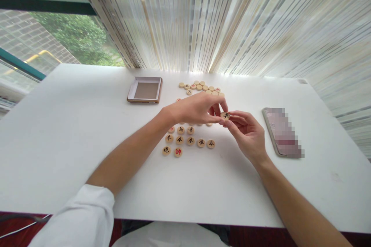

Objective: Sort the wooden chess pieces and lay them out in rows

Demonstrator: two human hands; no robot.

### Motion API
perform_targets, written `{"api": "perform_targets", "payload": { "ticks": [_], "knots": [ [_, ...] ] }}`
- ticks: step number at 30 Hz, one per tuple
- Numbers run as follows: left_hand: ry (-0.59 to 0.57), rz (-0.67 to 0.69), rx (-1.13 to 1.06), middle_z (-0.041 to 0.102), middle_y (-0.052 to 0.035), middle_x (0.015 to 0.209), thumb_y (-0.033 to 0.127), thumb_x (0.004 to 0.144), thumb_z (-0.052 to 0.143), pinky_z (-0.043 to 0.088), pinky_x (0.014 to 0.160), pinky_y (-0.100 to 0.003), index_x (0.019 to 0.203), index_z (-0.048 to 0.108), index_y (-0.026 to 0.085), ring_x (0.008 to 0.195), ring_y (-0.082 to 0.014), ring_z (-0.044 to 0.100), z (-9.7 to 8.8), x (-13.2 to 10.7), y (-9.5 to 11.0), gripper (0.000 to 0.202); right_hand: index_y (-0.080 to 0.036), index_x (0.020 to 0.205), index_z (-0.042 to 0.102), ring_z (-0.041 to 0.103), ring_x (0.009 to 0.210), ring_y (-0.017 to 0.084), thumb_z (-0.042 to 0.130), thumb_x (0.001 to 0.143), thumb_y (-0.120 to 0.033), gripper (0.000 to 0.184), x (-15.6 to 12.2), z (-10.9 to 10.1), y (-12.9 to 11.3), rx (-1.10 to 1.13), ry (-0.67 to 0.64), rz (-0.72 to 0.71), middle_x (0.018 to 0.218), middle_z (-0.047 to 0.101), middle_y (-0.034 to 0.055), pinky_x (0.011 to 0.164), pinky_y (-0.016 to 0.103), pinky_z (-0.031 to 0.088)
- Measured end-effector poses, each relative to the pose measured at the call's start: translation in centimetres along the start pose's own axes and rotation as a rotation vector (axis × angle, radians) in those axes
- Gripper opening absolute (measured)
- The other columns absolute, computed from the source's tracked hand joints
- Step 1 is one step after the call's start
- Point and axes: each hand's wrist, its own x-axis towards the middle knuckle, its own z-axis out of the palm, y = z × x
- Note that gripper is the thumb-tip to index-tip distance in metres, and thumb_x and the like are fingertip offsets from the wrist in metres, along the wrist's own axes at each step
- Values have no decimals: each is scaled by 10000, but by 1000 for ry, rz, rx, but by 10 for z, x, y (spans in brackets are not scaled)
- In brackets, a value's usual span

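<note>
Between my two hands is a round wooden Chinese chess piece (225, 115) with a black character facing up. My left hand (199, 107) reaches across from the left and pinches it between thumb and fingers. From the other side, the fingertips of my right hand (249, 133) also grip its edge. Below my left hand, rows of face-up pieces lie on the table, including a row of several black-marked pieces (190, 141). A black-marked piece (166, 150) and a red-marked piece (178, 152) sit nearest me. My left hand and forearm partly hide the upper rows.
Beyond my hands lies a loose cluster of pieces (199, 87), many blank side up. An open shallow box (145, 90) stands at the back left of the white table (72, 142). A phone-like flat object (279, 133), partly blurred out, lies right. A striped curtain (185, 19) hangs behind.
</note>
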Motion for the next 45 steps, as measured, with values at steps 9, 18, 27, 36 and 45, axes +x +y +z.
{"api": "perform_targets", "payload": {
  "ticks": [9,18,27,36,45],
  "knots": [
    [-62,-53,-131,742,-73,978,281,932,607,554,725,-265,1130,642,153,830,-145,715,-3,-1,5,239,-261,1110,660,739,904,208,751,866,-249,261,-2,3,-2,-66,25,-93,1026,747,36,883,414,624],
    [-16,-50,-93,730,-45,868,376,891,671,512,707,-245,986,655,148,815,-143,690,9,4,10,247,-274,1175,650,711,939,229,738,844,-166,359,-9,1,4,-361,49,-339,1085,718,60,864,416,613],
    [19,-104,165,657,-4,595,537,933,555,320,515,-233,649,646,150,537,-93,548,23,7,10,489,-287,1136,635,684,885,229,731,828,-156,348,-8,-5,3,-502,49,-398,1003,701,53,798,409,593],
    [-72,-108,166,727,-18,681,384,992,481,360,543,-230,709,677,154,571,-108,606,21,7,12,414,-273,1088,624,674,788,199,731,843,-198,277,-6,-5,6,-512,50,-386,934,682,35,753,380,595],
    [-193,-163,123,730,-22,774,393,1025,384,415,613,-243,791,654,161,668,-129,639,14,4,13,426,-253,1081,622,675,793,183,755,855,-259,262,-5,0,6,-396,31,-262,945,679,31,758,365,597]
  ]
}}
